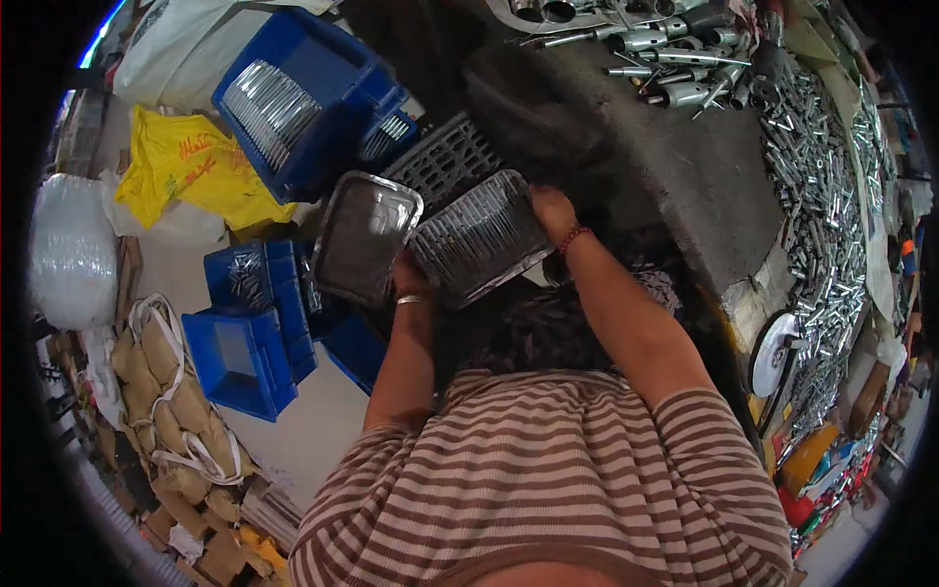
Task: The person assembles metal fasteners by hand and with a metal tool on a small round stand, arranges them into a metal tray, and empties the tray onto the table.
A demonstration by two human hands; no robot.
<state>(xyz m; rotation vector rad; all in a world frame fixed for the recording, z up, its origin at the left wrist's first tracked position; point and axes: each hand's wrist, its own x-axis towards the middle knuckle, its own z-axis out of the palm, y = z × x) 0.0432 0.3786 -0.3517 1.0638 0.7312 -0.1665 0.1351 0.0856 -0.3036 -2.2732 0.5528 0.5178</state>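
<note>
A shallow metal tray [533, 245] is tilted between my hands, with a row of thin silvery metal rods [474, 233] lying side by side in it. My right hand [555, 211], with a red bead bracelet at the wrist, grips the tray's right end. At its left end my left hand [407, 278] closes on the tray's edge; most of those fingers are hidden. A second metal tray [367, 235], dark inside, lies just left of that hand. Beyond both trays is a dark plastic crate [445, 158] with a slotted side.
A blue bin [337, 68] with stacked silvery rods stands far left, beside a yellow plastic bag [181, 161]. Smaller blue bins [240, 362] are at left. On the right, a worktable [699, 186] carries metal tubes [685, 59] and a heap of small metal parts [822, 215].
</note>
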